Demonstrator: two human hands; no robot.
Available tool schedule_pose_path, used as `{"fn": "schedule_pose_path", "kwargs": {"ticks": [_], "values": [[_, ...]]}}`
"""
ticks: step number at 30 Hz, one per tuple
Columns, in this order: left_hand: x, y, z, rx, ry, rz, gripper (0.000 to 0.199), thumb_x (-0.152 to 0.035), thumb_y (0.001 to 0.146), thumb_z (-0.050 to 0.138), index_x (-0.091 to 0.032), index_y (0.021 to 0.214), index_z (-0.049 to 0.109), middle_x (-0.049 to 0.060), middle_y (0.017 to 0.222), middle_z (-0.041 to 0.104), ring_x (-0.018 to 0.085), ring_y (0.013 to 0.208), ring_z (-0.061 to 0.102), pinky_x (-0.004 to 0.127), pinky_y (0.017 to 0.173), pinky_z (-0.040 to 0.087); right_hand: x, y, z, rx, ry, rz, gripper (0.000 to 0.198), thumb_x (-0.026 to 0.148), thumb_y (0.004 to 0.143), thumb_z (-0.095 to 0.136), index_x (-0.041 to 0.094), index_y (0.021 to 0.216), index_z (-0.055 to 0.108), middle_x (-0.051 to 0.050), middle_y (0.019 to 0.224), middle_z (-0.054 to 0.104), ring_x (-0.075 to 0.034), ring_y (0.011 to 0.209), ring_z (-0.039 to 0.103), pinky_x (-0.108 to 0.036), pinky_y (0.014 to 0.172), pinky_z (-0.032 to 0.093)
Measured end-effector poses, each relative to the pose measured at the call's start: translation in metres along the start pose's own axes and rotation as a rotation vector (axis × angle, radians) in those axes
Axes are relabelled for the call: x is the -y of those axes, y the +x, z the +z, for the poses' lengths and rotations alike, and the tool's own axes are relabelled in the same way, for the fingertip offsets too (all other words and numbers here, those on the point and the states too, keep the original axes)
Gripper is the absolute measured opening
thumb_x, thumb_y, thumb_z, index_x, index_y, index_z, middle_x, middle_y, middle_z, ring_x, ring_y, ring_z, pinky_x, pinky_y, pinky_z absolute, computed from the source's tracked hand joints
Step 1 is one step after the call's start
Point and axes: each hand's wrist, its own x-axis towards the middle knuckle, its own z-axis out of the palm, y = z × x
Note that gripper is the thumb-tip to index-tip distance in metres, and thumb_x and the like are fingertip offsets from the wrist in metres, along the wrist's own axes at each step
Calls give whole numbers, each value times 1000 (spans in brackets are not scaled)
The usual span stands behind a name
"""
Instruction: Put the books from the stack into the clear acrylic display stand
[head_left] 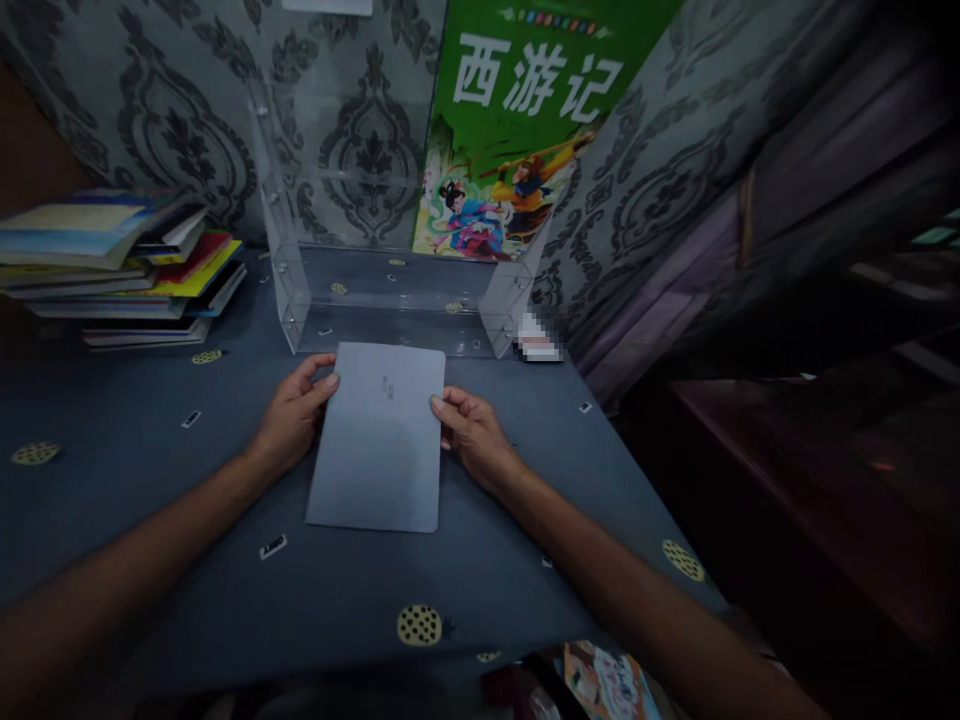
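Note:
A thin grey booklet (pixel 379 440) lies flat on the dark blue tablecloth (pixel 150 450) in front of me. My left hand (pixel 294 412) grips its upper left edge, thumb on top. My right hand (pixel 469 430) holds its right edge, fingertips on the cover. Just behind the booklet stands a clear acrylic book stand (pixel 390 290). A green picture book (pixel 517 130) with white Chinese characters leans upright in the stand's right half.
A stack of several books (pixel 120 265) lies at the back left of the table. A patterned grey wall (pixel 150 110) stands behind. The table's right edge drops to dark furniture (pixel 810 460). A colourful book (pixel 607 685) pokes out at the near edge.

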Motion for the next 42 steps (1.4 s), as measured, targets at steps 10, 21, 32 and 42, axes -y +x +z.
{"fn": "schedule_pose_path", "kwargs": {"ticks": [10, 21, 32, 42], "values": [[1, 0, 2, -17, 52, 16, 47, -40, 71, 82, -21, 109, 60, -4, 69, 67, 12, 51, 58, 23, 50, 49, 1, -1, -1, 43, 5, -3, 45, 58, 69, 83, 18, 75, 62, 4, 62, 54, -7, 51, 40, -21, 46, 31], [-2, -3, 1, -40, 193, 127, 60, -36, 77, 76, -22, 132, 56, -7, 64, 58, 10, 47, 48, 19, 44, 37, 0, 1, -2, 75, -52, -4, 47, 60, 70, 80, 20, 68, 57, 2, 62, 54, -9, 52, 42, -21, 46, 33], [1, 0, -3, -24, 74, 93, 61, -33, 76, 79, -23, 133, 60, -1, 73, 67, 12, 55, 58, 22, 53, 48, -1, -1, -2, 90, -137, -28, 48, 64, 75, 74, 20, 68, 58, 2, 62, 53, -10, 52, 43, -23, 48, 38], [3, 0, -3, -32, 127, 159, 62, -33, 75, 79, -21, 134, 62, -1, 72, 67, 11, 53, 55, 21, 50, 42, -7, 2, -7, 102, -221, -54, 45, 62, 83, 67, 20, 71, 59, 2, 62, 55, -11, 52, 49, -24, 50, 44]]}}
